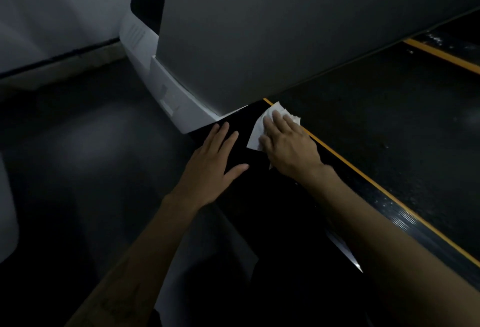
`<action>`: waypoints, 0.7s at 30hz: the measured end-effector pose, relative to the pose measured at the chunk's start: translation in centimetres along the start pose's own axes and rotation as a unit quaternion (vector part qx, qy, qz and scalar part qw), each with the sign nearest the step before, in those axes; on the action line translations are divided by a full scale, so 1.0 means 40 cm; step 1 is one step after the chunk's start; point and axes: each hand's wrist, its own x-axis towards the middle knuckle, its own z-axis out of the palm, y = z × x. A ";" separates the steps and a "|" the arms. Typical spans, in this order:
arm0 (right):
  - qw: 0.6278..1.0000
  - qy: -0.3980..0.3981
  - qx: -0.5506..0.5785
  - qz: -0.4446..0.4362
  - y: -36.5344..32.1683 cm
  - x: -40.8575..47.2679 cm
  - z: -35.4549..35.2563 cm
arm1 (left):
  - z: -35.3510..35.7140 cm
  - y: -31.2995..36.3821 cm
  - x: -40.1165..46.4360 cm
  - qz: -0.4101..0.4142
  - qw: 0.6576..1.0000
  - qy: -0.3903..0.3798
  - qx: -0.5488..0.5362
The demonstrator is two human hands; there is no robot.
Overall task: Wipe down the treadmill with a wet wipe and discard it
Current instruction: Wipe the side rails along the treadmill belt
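Wiping the treadmill's side rail [259, 178] with a wipe [262, 125] pinned flat under the right hand [288, 145].
Thin, limp and damp, the wipe looks apt to bunch or slide; pressing with straight, spread fingers suits wiping, pinching a loose edge suits lifting. Beside it on the rail, the left hand [213, 163] rests flat, fingers straight, holding nothing.

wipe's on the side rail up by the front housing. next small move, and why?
Probably drag the right hand back along the black side rail toward the body. The wet wipe lies flat under straight fingers at the rail's front end, beside the white housing, so the rail behind seems unwiped. The left hand rests flat beside it, bracing.
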 end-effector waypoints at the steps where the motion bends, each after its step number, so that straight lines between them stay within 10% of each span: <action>1: 0.999 -0.003 0.018 0.028 0.002 0.004 -0.003 | -0.001 0.002 0.000 -0.001 1.000 -0.003 -0.002; 21: 0.996 0.011 0.070 0.056 -0.030 -0.021 -0.007 | -0.003 0.009 -0.005 -0.012 0.999 -0.010 -0.038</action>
